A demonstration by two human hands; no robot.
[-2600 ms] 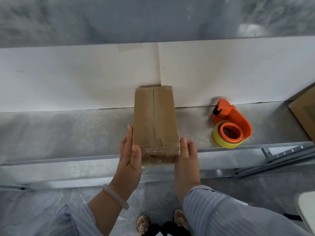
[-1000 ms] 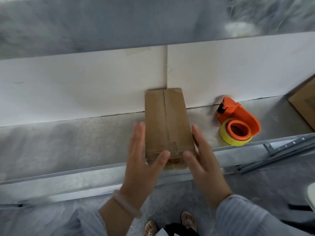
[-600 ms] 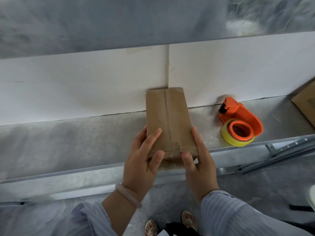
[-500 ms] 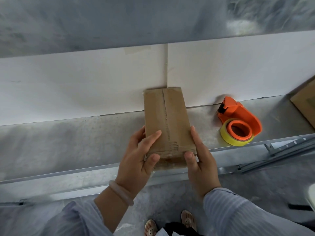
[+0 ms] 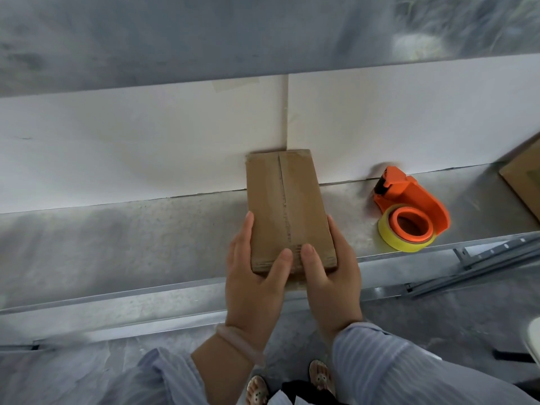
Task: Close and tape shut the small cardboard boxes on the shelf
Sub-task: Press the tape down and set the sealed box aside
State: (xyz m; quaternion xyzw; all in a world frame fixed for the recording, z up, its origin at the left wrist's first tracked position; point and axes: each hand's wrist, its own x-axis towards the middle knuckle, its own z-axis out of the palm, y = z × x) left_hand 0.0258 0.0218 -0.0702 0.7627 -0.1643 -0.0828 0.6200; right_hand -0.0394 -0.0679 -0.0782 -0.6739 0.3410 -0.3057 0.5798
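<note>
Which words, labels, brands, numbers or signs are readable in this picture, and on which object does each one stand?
No text can be read anywhere in this picture.
On the small cardboard box: faint dark marks along the taped seam, too blurred to read.
On the orange tape dispenser: no lettering visible.
On the cardboard box at the right edge: a greenish patch, too blurred to read.

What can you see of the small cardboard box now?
The small cardboard box is brown, long and narrow, its flaps closed along a centre seam on top; whether tape covers it is unclear. It rests on the metal shelf, far end at the white back panel, near end by the front lip. The left hand and right hand hold its near corners, thumbs on top, fingers along its sides.
</note>
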